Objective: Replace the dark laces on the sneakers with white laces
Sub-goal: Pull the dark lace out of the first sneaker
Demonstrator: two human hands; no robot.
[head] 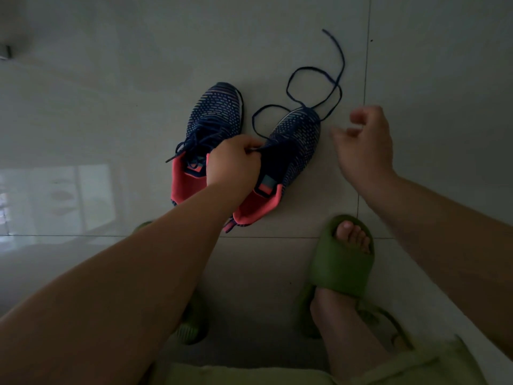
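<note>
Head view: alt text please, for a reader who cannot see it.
A person's left hand pinches a dark lace at the right sneaker, most of it trailing loose on the tiled floor. The right hand hovers beside it, loosely curled and holding nothing. The left sneaker remains laced.

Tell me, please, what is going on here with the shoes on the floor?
A person is taking the dark laces out of a pair of sneakers on the tiled floor. The left hand pinches the dark lace at the right sneaker, whose lace is mostly pulled out and trails in loops beyond the toe. The right hand hovers beside that shoe, loosely curled and holding nothing. The left sneaker is fully laced in dark. No white laces are in view.
</note>
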